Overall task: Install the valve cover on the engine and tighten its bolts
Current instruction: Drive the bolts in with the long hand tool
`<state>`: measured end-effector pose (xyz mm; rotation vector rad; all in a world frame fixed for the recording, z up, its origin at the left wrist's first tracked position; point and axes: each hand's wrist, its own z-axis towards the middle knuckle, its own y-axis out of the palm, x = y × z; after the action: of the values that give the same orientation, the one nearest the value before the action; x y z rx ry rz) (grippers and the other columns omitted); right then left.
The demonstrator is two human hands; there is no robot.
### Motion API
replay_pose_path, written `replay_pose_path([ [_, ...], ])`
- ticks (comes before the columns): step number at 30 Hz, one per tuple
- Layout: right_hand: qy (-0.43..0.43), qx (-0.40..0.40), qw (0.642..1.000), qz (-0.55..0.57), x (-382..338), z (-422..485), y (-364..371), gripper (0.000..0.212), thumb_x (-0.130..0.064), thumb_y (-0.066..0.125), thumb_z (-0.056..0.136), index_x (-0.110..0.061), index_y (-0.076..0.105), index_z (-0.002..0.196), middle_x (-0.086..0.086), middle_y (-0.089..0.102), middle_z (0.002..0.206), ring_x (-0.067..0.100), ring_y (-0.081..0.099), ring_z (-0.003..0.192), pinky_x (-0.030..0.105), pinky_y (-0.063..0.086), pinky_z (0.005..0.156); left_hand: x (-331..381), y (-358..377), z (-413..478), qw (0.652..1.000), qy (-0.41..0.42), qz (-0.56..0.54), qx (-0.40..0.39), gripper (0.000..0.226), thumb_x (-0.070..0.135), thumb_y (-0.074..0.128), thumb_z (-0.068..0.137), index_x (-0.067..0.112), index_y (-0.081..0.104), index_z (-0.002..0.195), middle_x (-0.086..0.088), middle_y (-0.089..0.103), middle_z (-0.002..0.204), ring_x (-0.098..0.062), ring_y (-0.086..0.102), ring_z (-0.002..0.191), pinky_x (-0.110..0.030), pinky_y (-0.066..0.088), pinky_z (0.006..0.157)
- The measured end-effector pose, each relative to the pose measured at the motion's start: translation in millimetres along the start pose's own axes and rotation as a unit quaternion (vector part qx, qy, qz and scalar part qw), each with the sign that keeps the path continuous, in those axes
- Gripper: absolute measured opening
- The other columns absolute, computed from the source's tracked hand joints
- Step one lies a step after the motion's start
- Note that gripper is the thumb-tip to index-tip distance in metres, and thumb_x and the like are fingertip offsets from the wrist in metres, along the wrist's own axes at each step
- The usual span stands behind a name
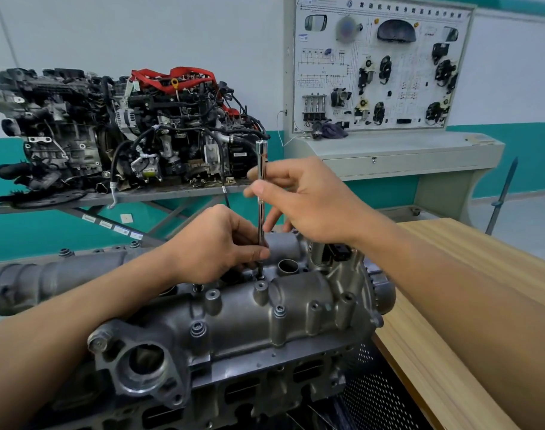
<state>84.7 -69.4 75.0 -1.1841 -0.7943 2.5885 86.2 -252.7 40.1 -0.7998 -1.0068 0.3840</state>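
The grey cast valve cover (296, 308) lies on top of the engine (249, 389) in front of me. A long chrome extension bar (260, 169) stands upright, its lower tip in a bolt recess near the cover's middle ridge. My right hand (305, 200) pinches the bar's upper shaft between thumb and fingers. My left hand (215, 246) grips the bar low down, just above the cover, hiding the bolt under the tip. Bolt heads (197, 328) show along the cover's near side.
A wooden bench top (470, 305) runs along the right. Behind stands a complete engine (125, 128) on a metal stand, and a training panel (380, 66) on a grey console. A black perforated panel (376, 398) sits below the engine's right end.
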Motion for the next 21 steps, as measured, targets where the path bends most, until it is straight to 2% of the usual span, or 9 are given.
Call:
replay_pose_path([
  [2, 0.002, -0.045, 0.998, 0.04, -0.4, -1.3, -2.8, 0.021, -0.01, 0.053, 0.101, 0.007, 0.064, 0.105, 0.002, 0.075, 0.094, 0.019, 0.071, 0.059, 0.022, 0.05, 0.045, -1.3, -0.3, -0.3, 1.0, 0.007, 0.016, -0.001, 0.006, 0.019, 0.08, 0.086, 0.019, 0.08, 0.08, 0.003, 0.075, 0.067, -0.008, 0.065, 0.058, -0.026, 0.056, 0.062],
  [5, -0.005, 0.003, 0.998, 0.058, 1.1, -1.7, 4.6, 0.02, -0.005, 0.058, 0.097, 0.013, 0.064, 0.092, 0.006, 0.076, 0.082, 0.019, 0.071, 0.055, 0.027, 0.053, 0.047, -2.1, 0.3, -0.5, 1.0, 0.005, 0.01, 0.001, 0.004, 0.021, 0.081, 0.085, 0.02, 0.081, 0.082, -0.002, 0.075, 0.068, -0.011, 0.062, 0.059, -0.034, 0.055, 0.064],
  [9, -0.039, 0.12, 0.992, 0.021, 1.8, -2.0, 25.5, 0.025, -0.008, 0.067, 0.09, 0.003, 0.067, 0.068, 0.009, 0.071, 0.062, 0.018, 0.068, 0.045, 0.031, 0.055, 0.046, -2.5, 1.4, 0.2, 1.0, 0.011, 0.02, -0.005, 0.01, 0.026, 0.083, 0.083, 0.022, 0.08, 0.074, 0.004, 0.075, 0.065, -0.001, 0.055, 0.053, -0.024, 0.049, 0.057],
  [11, -0.054, 0.159, 0.986, 0.005, 2.9, -0.9, 32.6, 0.027, -0.01, 0.069, 0.089, -0.002, 0.067, 0.063, 0.007, 0.069, 0.057, 0.016, 0.066, 0.044, 0.027, 0.052, 0.046, -3.9, 1.0, 0.5, 1.0, 0.012, 0.019, -0.008, 0.012, 0.025, 0.084, 0.082, 0.021, 0.079, 0.072, 0.004, 0.075, 0.064, 0.001, 0.054, 0.05, -0.018, 0.045, 0.053],
  [14, -0.064, 0.184, 0.981, -0.003, 4.3, 1.1, 35.6, 0.027, -0.013, 0.069, 0.088, -0.006, 0.068, 0.062, 0.003, 0.069, 0.055, 0.012, 0.065, 0.044, 0.024, 0.051, 0.048, -4.5, 1.1, 1.0, 1.0, 0.014, 0.027, -0.003, 0.012, 0.022, 0.085, 0.082, 0.02, 0.079, 0.071, 0.009, 0.074, 0.063, 0.005, 0.053, 0.049, -0.013, 0.042, 0.052],
  [17, -0.06, 0.158, 0.986, 0.005, 4.0, 1.7, 35.0, 0.026, -0.013, 0.069, 0.088, -0.007, 0.068, 0.063, 0.004, 0.069, 0.056, 0.014, 0.066, 0.044, 0.021, 0.048, 0.047, -3.5, -0.5, -0.4, 1.0, 0.014, 0.022, -0.001, 0.019, 0.018, 0.085, 0.081, 0.023, 0.075, 0.066, 0.015, 0.071, 0.058, 0.007, 0.054, 0.048, -0.011, 0.041, 0.053],
  [19, -0.065, 0.131, 0.989, 0.029, -1.9, 3.5, 29.8, 0.022, -0.012, 0.069, 0.09, -0.008, 0.07, 0.069, 0.004, 0.071, 0.061, 0.015, 0.066, 0.044, 0.023, 0.049, 0.046, 0.6, -3.7, -2.5, 1.0, 0.024, 0.006, 0.007, 0.024, 0.014, 0.084, 0.082, 0.024, 0.073, 0.063, 0.012, 0.069, 0.055, 0.005, 0.053, 0.047, -0.01, 0.041, 0.052],
  [21, -0.082, 0.127, 0.986, 0.069, -12.8, 11.0, 19.2, 0.017, -0.012, 0.067, 0.092, -0.007, 0.072, 0.077, 0.004, 0.073, 0.067, 0.015, 0.065, 0.045, 0.026, 0.051, 0.046, 6.3, -10.8, -2.7, 0.997, 0.042, -0.043, 0.047, 0.01, 0.011, 0.083, 0.082, 0.013, 0.078, 0.074, 0.002, 0.075, 0.064, 0.001, 0.058, 0.054, -0.015, 0.048, 0.057],
])
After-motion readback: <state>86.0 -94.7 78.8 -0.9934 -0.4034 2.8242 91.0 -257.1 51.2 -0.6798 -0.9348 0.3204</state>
